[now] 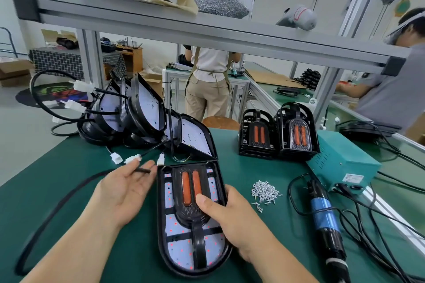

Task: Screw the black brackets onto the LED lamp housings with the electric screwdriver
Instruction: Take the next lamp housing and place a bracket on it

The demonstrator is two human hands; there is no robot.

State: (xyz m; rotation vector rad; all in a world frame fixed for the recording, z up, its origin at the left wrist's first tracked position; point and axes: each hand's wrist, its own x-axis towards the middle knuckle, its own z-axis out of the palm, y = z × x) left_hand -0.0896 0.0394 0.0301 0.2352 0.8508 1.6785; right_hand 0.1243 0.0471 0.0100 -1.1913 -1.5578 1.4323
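Two grips are working: the right grip (232, 218) is clasping the LED lamp housing (184, 250) on the desk (69, 167), thumb pressing its black bracket (180, 213); the left grip (124, 188) is lying open under a cable (142, 170); the electric screwdriver (324, 216) is lying nearby.

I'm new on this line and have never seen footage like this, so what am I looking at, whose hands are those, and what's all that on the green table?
This is a single picture from a camera worn on a worker's head, looking down at their own bare hands. No robot is involved. The right hand grips the edge of a lamp housing lying on the green table, with its thumb pressing the black bracket set in it. The left hand is open, palm up, with a black cable at its fingers. To the right lie loose screws, the electric screwdriver and a teal power box. Behind stand stacked brackets and more housings.
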